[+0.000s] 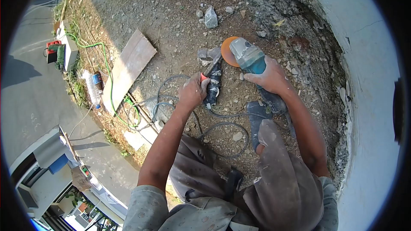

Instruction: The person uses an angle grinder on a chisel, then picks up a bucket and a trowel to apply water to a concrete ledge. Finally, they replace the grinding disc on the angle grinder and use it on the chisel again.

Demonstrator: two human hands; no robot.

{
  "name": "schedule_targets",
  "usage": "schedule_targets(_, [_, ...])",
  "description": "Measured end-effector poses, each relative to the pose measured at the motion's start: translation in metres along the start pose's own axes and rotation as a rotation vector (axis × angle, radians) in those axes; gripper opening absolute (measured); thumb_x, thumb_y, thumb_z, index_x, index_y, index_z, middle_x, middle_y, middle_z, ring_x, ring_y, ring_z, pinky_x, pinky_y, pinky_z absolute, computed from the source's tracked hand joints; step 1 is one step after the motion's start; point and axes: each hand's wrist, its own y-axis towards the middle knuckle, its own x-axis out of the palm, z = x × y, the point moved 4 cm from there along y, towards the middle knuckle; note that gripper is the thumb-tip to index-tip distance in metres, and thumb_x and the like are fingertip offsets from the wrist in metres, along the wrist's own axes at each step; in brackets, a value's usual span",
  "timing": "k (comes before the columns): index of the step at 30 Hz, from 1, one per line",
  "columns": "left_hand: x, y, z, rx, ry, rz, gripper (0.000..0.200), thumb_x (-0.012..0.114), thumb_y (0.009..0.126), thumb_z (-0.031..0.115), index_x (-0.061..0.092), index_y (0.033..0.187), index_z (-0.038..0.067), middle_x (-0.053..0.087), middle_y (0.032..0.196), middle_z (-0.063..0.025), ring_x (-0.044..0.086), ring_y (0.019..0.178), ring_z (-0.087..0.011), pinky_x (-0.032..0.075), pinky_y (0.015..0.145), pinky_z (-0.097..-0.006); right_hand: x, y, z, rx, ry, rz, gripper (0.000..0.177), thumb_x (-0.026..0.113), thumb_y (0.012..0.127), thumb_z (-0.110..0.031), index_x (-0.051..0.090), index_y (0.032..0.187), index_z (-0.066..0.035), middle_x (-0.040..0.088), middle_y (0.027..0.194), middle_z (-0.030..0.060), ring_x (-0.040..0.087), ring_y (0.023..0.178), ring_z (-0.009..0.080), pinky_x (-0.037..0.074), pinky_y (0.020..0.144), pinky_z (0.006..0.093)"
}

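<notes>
My right hand (272, 77) is wrapped round the teal body of an angle grinder (250, 55), whose orange disc (229, 51) points left. My left hand (193, 92) grips the red handle (204, 77) of a tool with a thin dark blade that reaches up to the disc's left edge. Whether blade and disc touch I cannot tell. Just beneath the blade, on the soil, lies a hammer with a grey head (208, 54) and a black wrapped handle (212, 90), close to my left fingers.
A grey cable (227, 124) loops over the ground near my feet. Left lie a board (130, 68), a green hose (107, 60), bottles (92, 85) and a green power tool (60, 55). A stone (210, 17) lies ahead; a pale wall (372, 102) rises right.
</notes>
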Motion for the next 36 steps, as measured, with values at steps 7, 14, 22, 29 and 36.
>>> schedule_targets(7, [-0.001, -0.001, 0.001, -0.002, 0.014, 0.011, 0.034, 0.055, 0.099, 0.045, 0.059, 0.101, 0.011, 0.069, 0.092, -0.0181, 0.066, 0.09, -0.0418, 0.05, 0.075, -0.0515, 0.007, 0.008, 0.001, -0.037, 0.004, 0.011, 0.078, 0.084, 0.067, -0.047, 0.061, 0.122, 0.003, 0.068, 0.114, 0.0236, 0.065, 0.107, 0.0374, 0.049, 0.095, 0.0439])
schedule_targets(14, [-0.002, -0.001, 0.003, -0.018, 0.019, -0.008, 0.035, 0.054, 0.099, 0.046, 0.06, 0.103, 0.012, 0.069, 0.093, -0.0184, 0.066, 0.09, -0.0429, 0.05, 0.076, -0.0525, 0.001, 0.001, -0.01, 0.011, -0.016, -0.002, 0.075, 0.085, 0.066, -0.046, 0.063, 0.12, 0.003, 0.069, 0.114, 0.023, 0.066, 0.106, 0.0369, 0.05, 0.094, 0.0439])
schedule_targets(22, [0.0, 0.0, 0.0, -0.008, 0.032, 0.002, 0.036, 0.054, 0.099, 0.047, 0.06, 0.104, 0.012, 0.069, 0.096, -0.0178, 0.066, 0.093, -0.0421, 0.05, 0.077, -0.0521, 0.005, -0.001, -0.007, 0.028, -0.04, 0.006, 0.074, 0.084, 0.067, -0.045, 0.063, 0.12, 0.001, 0.069, 0.113, 0.0224, 0.066, 0.106, 0.0369, 0.05, 0.093, 0.0443])
schedule_targets(29, [-0.002, -0.001, 0.001, -0.016, 0.007, 0.012, 0.034, 0.055, 0.099, 0.045, 0.06, 0.102, 0.012, 0.069, 0.093, -0.0176, 0.066, 0.091, -0.042, 0.05, 0.076, -0.051, 0.005, -0.005, -0.003, 0.001, 0.025, 0.001, 0.072, 0.085, 0.067, -0.043, 0.062, 0.12, 0.0, 0.069, 0.112, 0.0207, 0.066, 0.104, 0.0361, 0.05, 0.092, 0.0433])
schedule_targets(36, [0.001, -0.001, -0.001, -0.006, 0.008, 0.021, 0.033, 0.055, 0.099, 0.044, 0.06, 0.101, 0.011, 0.069, 0.092, -0.0177, 0.065, 0.09, -0.0424, 0.05, 0.075, -0.0511, -0.001, -0.026, 0.009, 0.05, 0.07, 0.044, 0.073, 0.084, 0.068, -0.045, 0.062, 0.119, 0.002, 0.068, 0.111, 0.0226, 0.066, 0.104, 0.0371, 0.049, 0.092, 0.0437])
